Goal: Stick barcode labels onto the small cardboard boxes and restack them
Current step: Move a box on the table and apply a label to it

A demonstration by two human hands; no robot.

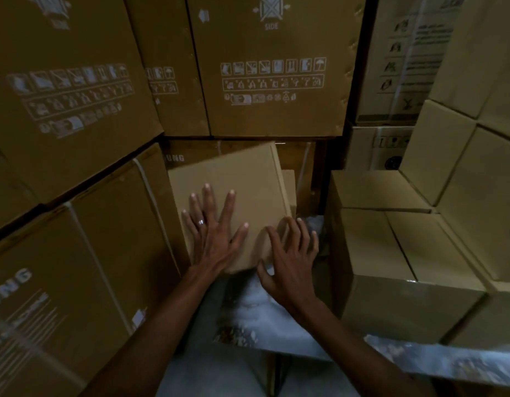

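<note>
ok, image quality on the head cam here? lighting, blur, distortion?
Head view: dim, warm light, with the stacked boxes on the right in shadow; wide-angle bending curves the big cartons on the left; the printed handling symbols are soft and unreadable; glare on the plastic wrap at the bottom; the left hand, right hand and small box are fairly sharp.

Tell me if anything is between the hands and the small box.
Nothing visible. The left hand lies flat on top of the small box, fingers spread. The right hand touches its near right corner with bent fingers.
</note>
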